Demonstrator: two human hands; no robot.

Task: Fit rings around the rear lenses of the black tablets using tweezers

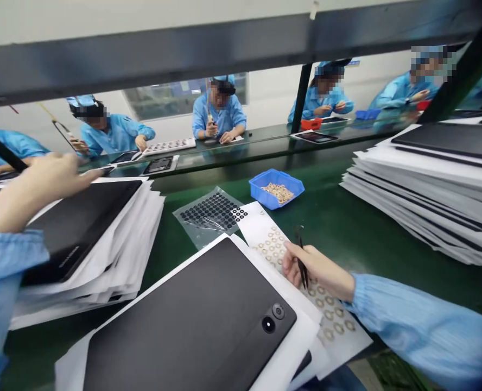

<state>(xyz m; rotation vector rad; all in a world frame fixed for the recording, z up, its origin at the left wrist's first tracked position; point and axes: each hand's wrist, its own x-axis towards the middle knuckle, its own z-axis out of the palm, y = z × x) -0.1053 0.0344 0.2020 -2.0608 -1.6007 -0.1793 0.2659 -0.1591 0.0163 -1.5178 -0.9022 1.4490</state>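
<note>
My right hand is shut on a pair of black tweezers, its tips pointing down over a white sheet of tan ring stickers. In front of it lies a black tablet with a round camera lens, resting on white paper. My left hand reaches out flat above a stack of black tablets interleaved with white paper, holding nothing visible. Its fingertips are near the stack's far edge.
A blue bin of tan rings and a plastic bag with a sheet of black rings sit on the green bench. A tall paper-and-tablet stack is at right. Several co-workers in blue work beyond a dark overhead beam.
</note>
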